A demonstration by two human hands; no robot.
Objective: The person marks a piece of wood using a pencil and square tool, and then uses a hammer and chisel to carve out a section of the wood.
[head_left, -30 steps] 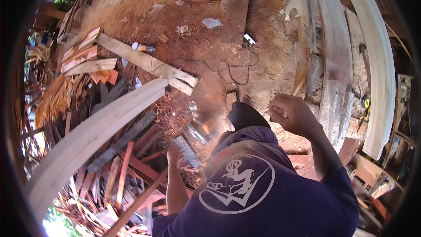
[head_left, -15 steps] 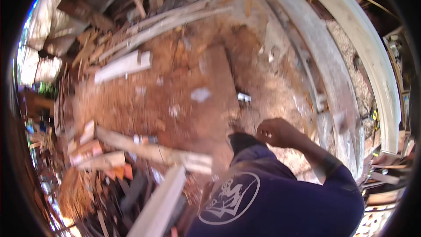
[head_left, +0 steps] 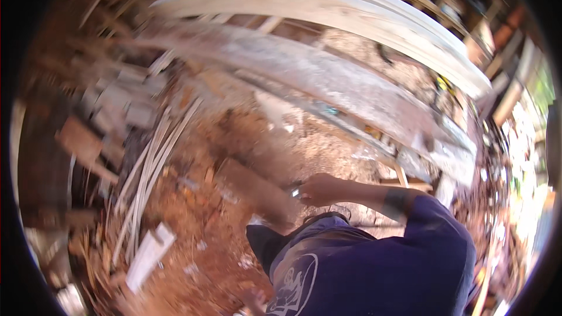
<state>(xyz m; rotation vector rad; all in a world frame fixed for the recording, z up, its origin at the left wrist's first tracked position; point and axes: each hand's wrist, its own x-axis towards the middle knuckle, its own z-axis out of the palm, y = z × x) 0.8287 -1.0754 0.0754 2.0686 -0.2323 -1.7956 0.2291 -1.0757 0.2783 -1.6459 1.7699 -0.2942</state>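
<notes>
A person in a dark blue T-shirt is standing over a reddish-brown dirt floor. The right hand is hovering with fingers curled, a small white object showing at its edge; whether that grip is holding it, I cannot tell. The blurred left hand is appearing low down, its grip equally unclear. Left of the white object, a flat brown board is lying on the floor. The step seems to be standing or walking; any move is calling for careful footing. Beyond, a long weathered grey plank and pale timber boards are spanning the room.
</notes>
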